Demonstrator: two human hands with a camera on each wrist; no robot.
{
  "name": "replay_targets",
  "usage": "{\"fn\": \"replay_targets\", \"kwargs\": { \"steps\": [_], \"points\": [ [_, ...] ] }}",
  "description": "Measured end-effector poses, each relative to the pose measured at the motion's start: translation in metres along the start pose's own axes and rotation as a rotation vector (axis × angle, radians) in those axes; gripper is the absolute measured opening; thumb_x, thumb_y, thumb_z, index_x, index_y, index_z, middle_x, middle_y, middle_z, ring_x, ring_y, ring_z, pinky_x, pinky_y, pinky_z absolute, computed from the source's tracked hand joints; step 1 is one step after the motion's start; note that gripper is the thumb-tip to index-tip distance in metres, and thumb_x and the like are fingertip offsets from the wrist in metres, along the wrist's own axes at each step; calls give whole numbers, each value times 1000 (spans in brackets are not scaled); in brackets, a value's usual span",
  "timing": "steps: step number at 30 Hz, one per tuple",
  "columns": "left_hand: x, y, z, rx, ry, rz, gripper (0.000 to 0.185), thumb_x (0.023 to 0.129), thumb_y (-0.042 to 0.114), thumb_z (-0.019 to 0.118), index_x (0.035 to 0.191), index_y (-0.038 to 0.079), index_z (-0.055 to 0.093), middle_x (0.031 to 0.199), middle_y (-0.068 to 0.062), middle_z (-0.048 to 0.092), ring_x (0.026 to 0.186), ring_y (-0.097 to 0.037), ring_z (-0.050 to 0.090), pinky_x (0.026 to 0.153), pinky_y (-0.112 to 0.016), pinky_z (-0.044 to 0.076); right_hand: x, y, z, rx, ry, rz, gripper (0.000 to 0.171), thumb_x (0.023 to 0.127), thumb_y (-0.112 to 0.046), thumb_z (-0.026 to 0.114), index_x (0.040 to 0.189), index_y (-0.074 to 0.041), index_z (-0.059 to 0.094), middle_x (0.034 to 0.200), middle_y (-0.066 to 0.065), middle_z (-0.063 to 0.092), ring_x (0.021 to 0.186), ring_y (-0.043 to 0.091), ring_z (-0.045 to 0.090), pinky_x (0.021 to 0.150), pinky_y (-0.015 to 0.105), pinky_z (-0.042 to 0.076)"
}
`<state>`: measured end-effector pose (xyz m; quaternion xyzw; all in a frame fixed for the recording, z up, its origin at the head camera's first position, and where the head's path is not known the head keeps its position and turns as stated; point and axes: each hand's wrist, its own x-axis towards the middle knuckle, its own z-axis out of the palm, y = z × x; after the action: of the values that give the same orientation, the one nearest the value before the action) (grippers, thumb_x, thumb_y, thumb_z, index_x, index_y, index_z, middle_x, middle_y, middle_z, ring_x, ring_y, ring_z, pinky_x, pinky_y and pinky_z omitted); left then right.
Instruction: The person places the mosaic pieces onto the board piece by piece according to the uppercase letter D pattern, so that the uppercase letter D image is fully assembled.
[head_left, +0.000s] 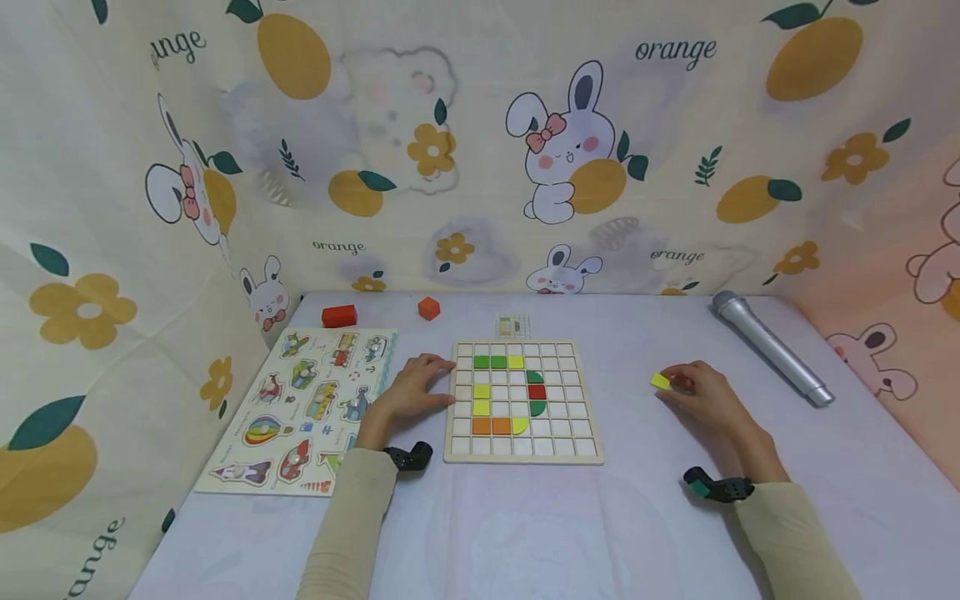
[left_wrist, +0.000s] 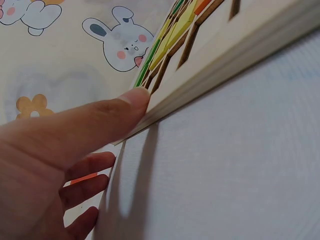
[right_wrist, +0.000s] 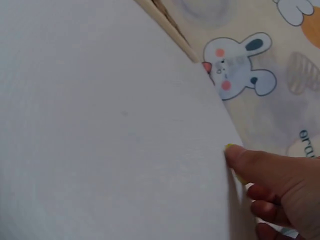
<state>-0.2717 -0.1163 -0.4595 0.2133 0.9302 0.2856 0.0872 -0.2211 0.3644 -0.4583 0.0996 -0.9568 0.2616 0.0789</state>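
A wooden grid board (head_left: 555, 447) lies in the middle of the table, with green, yellow, orange and red tiles in some of its squares. My left hand (head_left: 411, 388) touches the board's left edge, its thumb on the rim in the left wrist view. To the right of the board, my right hand (head_left: 701, 395) pinches a small yellow tile (head_left: 660, 381) between thumb and fingers. In the right wrist view the thumb covers most of that yellow tile (right_wrist: 242, 179).
A picture puzzle board (head_left: 300, 417) lies at the left. Behind it are a red block (head_left: 339, 316) and an orange-red block (head_left: 429, 308). A small pattern card (head_left: 513, 325) lies beyond the grid board. A silver microphone (head_left: 772, 348) rests at the far right.
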Motion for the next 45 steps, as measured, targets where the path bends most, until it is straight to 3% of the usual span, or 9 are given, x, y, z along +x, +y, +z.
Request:
{"fn": "replay_targets", "kwargs": {
  "steps": [6,11,21,29,35,45],
  "points": [
    [-1,0,0,2,4,14,62,82,35,70,137,17,47,139,-8,40,130,-27,33,107,-47,30,6,-3,10,8,50,-27,26,80,-10,73,101,2,65,96,15,58,85,28,55,73,42,48],
    [-1,0,-1,5,4,18,62,82,34,70,137,17,46,139,-8,40,130,-27,32,108,-47,29,16,-16,19,40,61,-34,25,80,-13,73,101,-2,67,96,11,62,84,23,54,72,36,49],
    [0,0,0,1,9,29,62,82,34,70,137,17,47,139,-8,41,130,-27,32,108,-47,30,45,-78,40,107,30,-187,26,82,-9,70,107,-3,67,99,9,65,85,21,56,71,35,49],
    [-2,2,-1,1,9,14,62,82,32,71,137,16,47,138,-9,41,129,-27,33,107,-46,31,64,-129,77,220,0,-301,21,82,-15,71,102,-8,68,98,3,66,84,16,56,71,33,51],
    [-2,3,-2,-8,12,0,62,82,32,71,137,17,47,139,-8,41,129,-27,33,107,-46,31,71,-155,106,240,-12,-385,17,84,-17,70,99,-10,68,97,0,66,80,12,57,69,29,51],
    [-1,1,-1,-15,3,-7,61,82,34,71,136,19,48,139,-6,41,130,-26,32,107,-47,31,80,-187,138,191,16,-318,11,83,-21,71,91,-13,72,91,-4,68,77,10,53,68,26,48]
  ]
}}
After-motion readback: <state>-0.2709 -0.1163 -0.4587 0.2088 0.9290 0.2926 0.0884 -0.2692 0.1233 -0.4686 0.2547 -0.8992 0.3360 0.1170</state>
